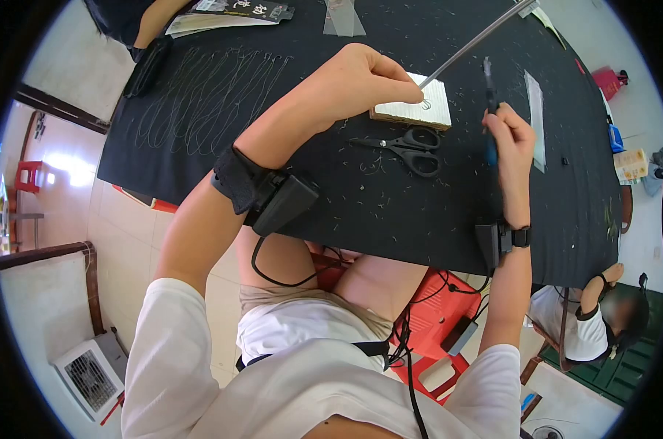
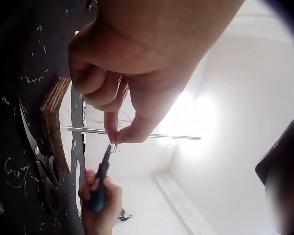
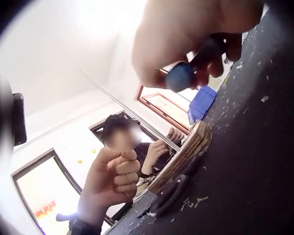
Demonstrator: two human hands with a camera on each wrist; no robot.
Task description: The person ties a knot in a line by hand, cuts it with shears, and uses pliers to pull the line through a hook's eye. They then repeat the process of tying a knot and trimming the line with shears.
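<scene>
My left hand [image 1: 364, 80] is over the wooden block [image 1: 437, 106] with a white top, beside the thin metal rod [image 1: 478, 45] that stands up from it. In the left wrist view, its thumb and forefinger pinch a small loop of thin strand [image 2: 113, 149]. My right hand [image 1: 513, 139] grips a slim dark tool [image 1: 490, 88] with a blue handle end, its narrow tip pointing away from me; I cannot tell its exact kind. That tip overlaps the loop in the left wrist view. Black-handled scissors [image 1: 419, 152] lie in front of the block.
Several long thin strand loops [image 1: 207, 102] are spread on the black cloth [image 1: 324, 197] at left. Short clippings dot the cloth. A clear strip [image 1: 536, 121] lies at right, and packets [image 1: 236, 13] at the far left. Another person's arm [image 1: 155, 18] shows there.
</scene>
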